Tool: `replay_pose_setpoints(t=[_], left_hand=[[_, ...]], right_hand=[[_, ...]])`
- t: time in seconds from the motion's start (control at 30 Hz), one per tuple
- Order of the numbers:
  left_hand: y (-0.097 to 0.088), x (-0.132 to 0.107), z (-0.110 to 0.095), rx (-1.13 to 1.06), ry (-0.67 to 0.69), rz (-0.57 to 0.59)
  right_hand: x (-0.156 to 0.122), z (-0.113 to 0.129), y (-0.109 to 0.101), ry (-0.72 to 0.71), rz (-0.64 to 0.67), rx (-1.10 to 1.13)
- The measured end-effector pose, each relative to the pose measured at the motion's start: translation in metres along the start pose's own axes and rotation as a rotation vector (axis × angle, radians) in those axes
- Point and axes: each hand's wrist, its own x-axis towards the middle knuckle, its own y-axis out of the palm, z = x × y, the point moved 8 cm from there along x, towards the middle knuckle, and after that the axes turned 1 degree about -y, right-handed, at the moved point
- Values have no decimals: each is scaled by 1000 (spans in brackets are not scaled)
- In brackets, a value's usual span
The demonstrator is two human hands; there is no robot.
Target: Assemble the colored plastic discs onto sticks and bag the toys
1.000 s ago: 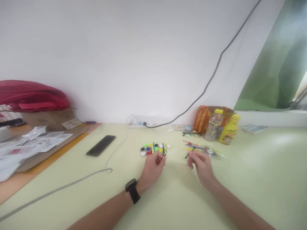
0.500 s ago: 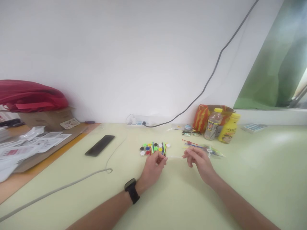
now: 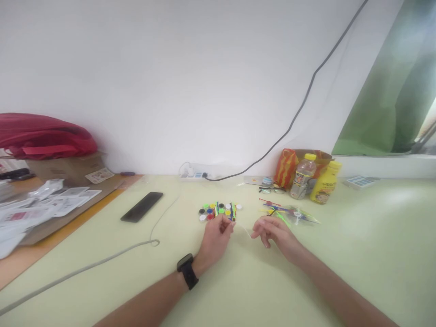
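Note:
My left hand (image 3: 216, 238), with a black watch on its wrist, rests on the pale green table (image 3: 238, 281) with fingers curled in a pinch, just in front of a cluster of small coloured caps and sticks (image 3: 220, 211). My right hand (image 3: 274, 234) is close beside it, fingers also pinched. A thin clear strip (image 3: 245, 231) seems to run between the two hands; it is too faint to name. A pile of thin coloured sticks in clear wrap (image 3: 289, 213) lies just beyond my right hand.
A black phone (image 3: 142, 206) lies to the left, with a grey cable (image 3: 102, 261) curving across the table. Two bottles (image 3: 311, 182), an orange bag (image 3: 288, 165) and glasses (image 3: 271, 189) stand at the back right. A power strip (image 3: 197, 174) sits at the wall. Papers (image 3: 41, 204) and a red bag (image 3: 44, 136) are far left.
My right hand has moved left and nearer, closing the gap to my left hand. My left hand has stayed almost in place.

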Motion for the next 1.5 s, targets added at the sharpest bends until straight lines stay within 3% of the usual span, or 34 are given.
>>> replay_pose_setpoints(t=[0.13, 0.37, 0.47, 0.63, 0.7, 0.83, 0.93, 1.07, 1.3, 1.5], left_hand=[[-1, 1, 0, -6, -3, -18], [-1, 2, 3, -10, -8, -13], [-1, 2, 3, -8, 0, -13], [2, 0, 0, -28, 5, 23], [4, -1, -2, -23, 3, 43], [5, -3, -6, -2, 15, 61], [5, -2, -6, -9, 19, 65], [6, -2, -3, -24, 5, 66], [2, 0, -1, 3, 10, 30], [0, 2, 3, 15, 0, 8]], right_hand=[[-8, 5, 23, 40, 196, -51], [-20, 3, 53, 82, 411, -81], [-13, -3, 45, 39, 309, -114], [2, -1, -2, -57, -109, -110], [2, 2, -12, -55, -173, -77], [-1, 6, -1, -35, -79, -48], [-3, 8, 6, -67, -87, -62], [-1, 6, -2, -98, -161, -73], [1, 8, -13, -116, -179, -49], [-3, 9, -3, -106, -86, -7]])
